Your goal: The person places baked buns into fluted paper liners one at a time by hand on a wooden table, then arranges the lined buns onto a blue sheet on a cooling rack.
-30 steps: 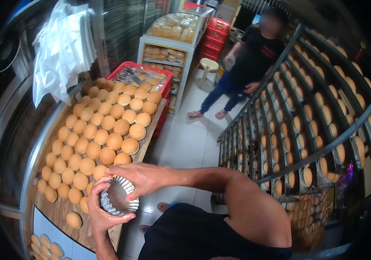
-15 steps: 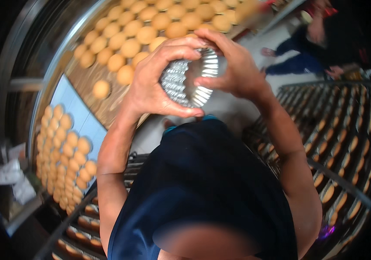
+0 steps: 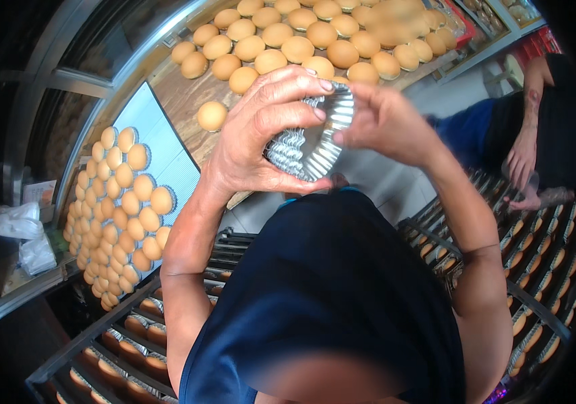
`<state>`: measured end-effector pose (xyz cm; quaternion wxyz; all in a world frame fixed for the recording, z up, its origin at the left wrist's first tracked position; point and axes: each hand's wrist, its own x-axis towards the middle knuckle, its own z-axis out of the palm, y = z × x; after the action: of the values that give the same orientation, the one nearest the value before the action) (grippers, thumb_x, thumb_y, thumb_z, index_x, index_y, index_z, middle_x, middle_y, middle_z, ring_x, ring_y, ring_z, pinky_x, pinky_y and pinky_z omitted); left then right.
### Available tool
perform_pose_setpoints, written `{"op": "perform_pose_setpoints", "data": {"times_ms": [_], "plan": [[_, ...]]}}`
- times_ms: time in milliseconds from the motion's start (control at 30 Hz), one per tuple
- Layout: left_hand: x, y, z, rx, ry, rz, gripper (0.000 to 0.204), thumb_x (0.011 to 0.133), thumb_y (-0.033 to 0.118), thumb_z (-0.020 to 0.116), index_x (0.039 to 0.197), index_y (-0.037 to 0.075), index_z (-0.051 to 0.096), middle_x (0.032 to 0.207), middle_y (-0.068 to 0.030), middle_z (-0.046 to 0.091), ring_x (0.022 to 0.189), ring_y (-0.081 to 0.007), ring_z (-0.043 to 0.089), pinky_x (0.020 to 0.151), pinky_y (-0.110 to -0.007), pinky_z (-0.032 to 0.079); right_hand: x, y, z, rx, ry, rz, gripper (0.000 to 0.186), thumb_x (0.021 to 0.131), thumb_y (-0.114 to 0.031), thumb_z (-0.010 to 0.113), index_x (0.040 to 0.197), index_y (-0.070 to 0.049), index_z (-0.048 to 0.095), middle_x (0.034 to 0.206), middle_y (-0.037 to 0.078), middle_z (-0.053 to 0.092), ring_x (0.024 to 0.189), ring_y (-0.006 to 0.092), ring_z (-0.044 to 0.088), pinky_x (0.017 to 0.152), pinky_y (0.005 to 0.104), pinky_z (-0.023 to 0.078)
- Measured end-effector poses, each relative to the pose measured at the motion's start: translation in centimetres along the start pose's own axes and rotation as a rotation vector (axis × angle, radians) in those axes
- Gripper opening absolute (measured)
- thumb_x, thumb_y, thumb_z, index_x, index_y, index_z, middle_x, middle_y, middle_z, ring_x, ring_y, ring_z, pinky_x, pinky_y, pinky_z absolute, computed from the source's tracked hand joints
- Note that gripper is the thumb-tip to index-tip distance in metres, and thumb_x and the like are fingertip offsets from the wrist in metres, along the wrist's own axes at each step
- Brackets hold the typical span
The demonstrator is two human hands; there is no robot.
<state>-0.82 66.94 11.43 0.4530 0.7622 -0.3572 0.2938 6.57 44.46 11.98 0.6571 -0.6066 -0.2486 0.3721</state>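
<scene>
A nested stack of silvery fluted baking cups point(image 3: 305, 145) is held up in front of my body. My left hand point(image 3: 261, 131) wraps round it, fingers over the far side and thumb along the near side. At the right end, where the cups' open mouth shows, my right hand point(image 3: 389, 121) pinches the rim, with the thumb at the inner edge. It is slightly blurred, and its other fingertips are partly hidden behind the rim. Beyond my hands, round golden cakes point(image 3: 298, 48) cover much of a wooden table. One single cake point(image 3: 212, 116) lies apart from them, left of my hands.
To the left a pale blue ridged board point(image 3: 160, 131) carries many cakes in fluted cups. Dark racks point(image 3: 116, 350) loaded with cakes stand on both sides of me. Another person's hand point(image 3: 522, 158) is over the right rack. White plastic bags point(image 3: 22, 222) lie at far left.
My view has shifted, and the table and board now appear further right. My right thumb has moved from inside the cup's mouth out to its rim. The other person has come nearer the right rack.
</scene>
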Motion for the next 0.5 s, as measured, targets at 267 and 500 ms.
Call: {"op": "perform_pose_setpoints", "data": {"times_ms": [267, 500], "plan": [[-1.4, 1.3, -3.1, 0.076, -0.037, -0.009, 0.062, 0.06, 0.024, 0.098, 0.113, 0.014, 0.067, 0.133, -0.0096, 0.066, 0.122, -0.0376, 0.062, 0.103, -0.05, 0.051, -0.2, 0.8, 5.1, 0.175, 0.078, 0.21, 0.04, 0.089, 0.003, 0.069, 0.127, 0.001, 0.058, 0.097, 0.005, 0.072, 0.079, 0.0078, 0.067, 0.068, 0.0234, 0.057], [-1.3, 0.5, -4.6, 0.131, -0.146, 0.035, 0.052, 0.063, 0.021, 0.095, 0.109, 0.013, 0.07, 0.133, -0.007, 0.066, 0.123, -0.0361, 0.062, 0.102, -0.049, 0.052, 1.2, 2.7, 7.1, 0.138, 0.163, 0.149, 0.031, 0.087, 0.0, 0.066, 0.118, 0.0, 0.059, 0.091, 0.004, 0.071, 0.068, 0.0089, 0.066, 0.061, 0.0229, 0.056]]}}
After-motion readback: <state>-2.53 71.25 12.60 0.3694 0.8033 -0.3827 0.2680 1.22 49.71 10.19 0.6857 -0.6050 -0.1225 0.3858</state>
